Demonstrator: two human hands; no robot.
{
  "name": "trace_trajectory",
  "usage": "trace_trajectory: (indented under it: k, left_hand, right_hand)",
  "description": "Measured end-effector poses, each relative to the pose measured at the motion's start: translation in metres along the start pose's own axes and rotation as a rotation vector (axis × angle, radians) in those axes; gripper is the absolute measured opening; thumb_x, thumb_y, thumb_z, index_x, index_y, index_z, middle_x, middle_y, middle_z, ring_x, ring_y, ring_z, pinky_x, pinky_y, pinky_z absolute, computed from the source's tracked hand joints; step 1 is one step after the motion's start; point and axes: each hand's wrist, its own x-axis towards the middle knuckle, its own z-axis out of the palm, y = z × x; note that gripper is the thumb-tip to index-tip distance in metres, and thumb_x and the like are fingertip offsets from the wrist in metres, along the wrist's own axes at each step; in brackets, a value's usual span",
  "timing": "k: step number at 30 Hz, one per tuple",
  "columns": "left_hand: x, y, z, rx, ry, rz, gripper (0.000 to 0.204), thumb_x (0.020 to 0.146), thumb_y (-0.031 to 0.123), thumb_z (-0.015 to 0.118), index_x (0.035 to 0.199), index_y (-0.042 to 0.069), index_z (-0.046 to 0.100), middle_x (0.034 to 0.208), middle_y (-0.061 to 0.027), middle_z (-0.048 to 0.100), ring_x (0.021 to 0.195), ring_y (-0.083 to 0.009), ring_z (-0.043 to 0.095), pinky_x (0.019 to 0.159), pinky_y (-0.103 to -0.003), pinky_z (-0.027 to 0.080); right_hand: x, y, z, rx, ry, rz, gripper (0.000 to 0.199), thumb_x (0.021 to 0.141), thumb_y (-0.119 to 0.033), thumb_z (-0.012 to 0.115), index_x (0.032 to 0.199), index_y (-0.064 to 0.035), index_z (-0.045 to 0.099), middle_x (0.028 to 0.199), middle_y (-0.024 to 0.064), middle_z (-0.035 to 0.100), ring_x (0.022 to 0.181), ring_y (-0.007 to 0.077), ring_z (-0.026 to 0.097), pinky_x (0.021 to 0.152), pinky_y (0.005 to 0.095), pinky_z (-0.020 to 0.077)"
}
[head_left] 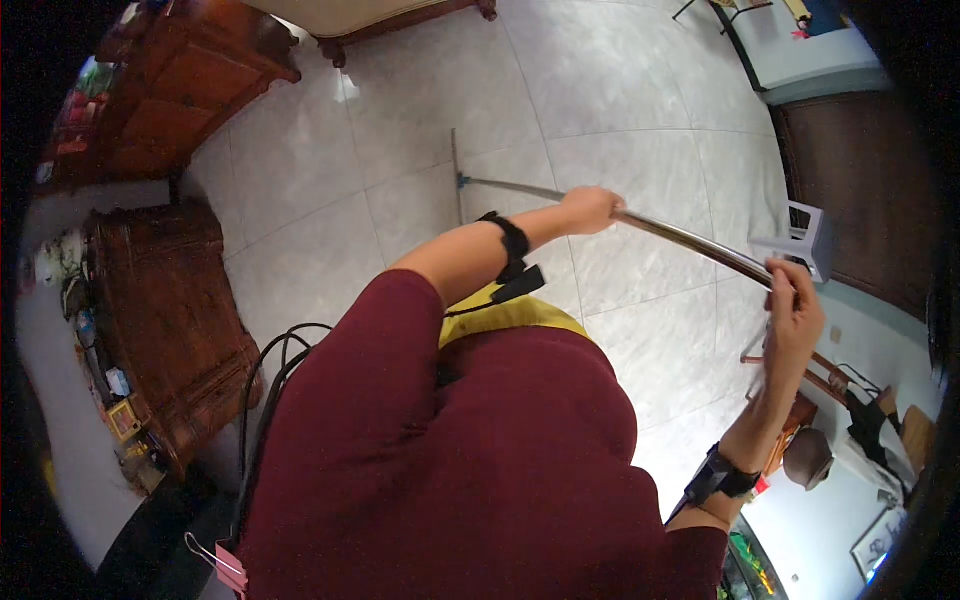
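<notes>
Both of my hands grip the shiny metal pole of a long-handled floor mop (690, 240). My left hand (592, 210) reaches across in front of me, closed around the middle of the pole. Farther right, my right hand (796, 312) has its fingers closed around the upper end. The pole slants down to the left, to a blue joint and a thin, straight grey mop head (456, 170) that lies on the tiled floor (420, 110). Seen this small, the head could be a flat pad or a squeegee blade. Black straps circle both forearms.
A carved wooden cabinet (165, 320) stands at left, another wooden cabinet (190, 75) beyond it. A sofa (370, 18) is at the far edge. On the right are a white-framed object (800, 240), a brown door (870, 190) and a wooden stand (825, 378). Black cables (262, 400) hang beside my left side.
</notes>
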Motion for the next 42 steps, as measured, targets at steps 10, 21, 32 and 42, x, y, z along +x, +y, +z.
trace_trajectory:
  k: [10, 21, 32, 42]
  left_hand:
    - [0.109, 0.061, -0.023, -0.085, 0.071, 0.052, 0.018, 0.081, 0.022, 0.059, 0.096, 0.02, 0.067, 0.087, -0.0091, 0.067, 0.086, -0.0317, 0.064, 0.072, -0.046, 0.048]
    - [0.036, -0.004, -0.004, 0.037, 0.274, -0.285, 0.027, 0.08, 0.023, 0.064, 0.106, 0.016, 0.063, 0.093, -0.0137, 0.067, 0.088, -0.0352, 0.063, 0.073, -0.045, 0.049]
    - [-0.093, -0.03, 0.133, -0.055, 0.278, -0.695, 0.021, 0.08, 0.025, 0.066, 0.095, 0.01, 0.065, 0.088, -0.0155, 0.066, 0.085, -0.0367, 0.061, 0.072, -0.046, 0.048]
    - [0.06, 0.023, 0.076, -0.105, 0.454, -0.582, 0.016, 0.082, 0.024, 0.063, 0.092, 0.013, 0.064, 0.087, -0.015, 0.065, 0.083, -0.0361, 0.06, 0.067, -0.047, 0.046]
  right_hand:
    - [0.055, 0.019, -0.045, 0.081, 0.041, -0.009, 0.018, 0.093, -0.013, 0.053, 0.096, -0.0012, 0.066, 0.071, -0.004, 0.053, 0.062, 0.0043, 0.042, 0.054, 0.0188, 0.0309]
    - [0.154, 0.093, -0.014, 0.263, -0.525, -0.139, 0.021, 0.093, -0.019, 0.055, 0.097, -0.0024, 0.066, 0.072, -0.0007, 0.057, 0.062, 0.006, 0.048, 0.055, 0.0213, 0.0378]
    - [0.136, 0.117, 0.08, 0.115, -1.088, -0.609, 0.022, 0.091, -0.023, 0.054, 0.103, -0.0065, 0.062, 0.078, 0.0152, 0.064, 0.07, 0.0312, 0.061, 0.065, 0.0374, 0.0468]
    - [0.23, 0.112, 0.016, 0.089, -0.621, -0.523, 0.019, 0.087, -0.022, 0.06, 0.092, -0.0046, 0.066, 0.075, 0.0147, 0.065, 0.066, 0.023, 0.065, 0.063, 0.0328, 0.0487]
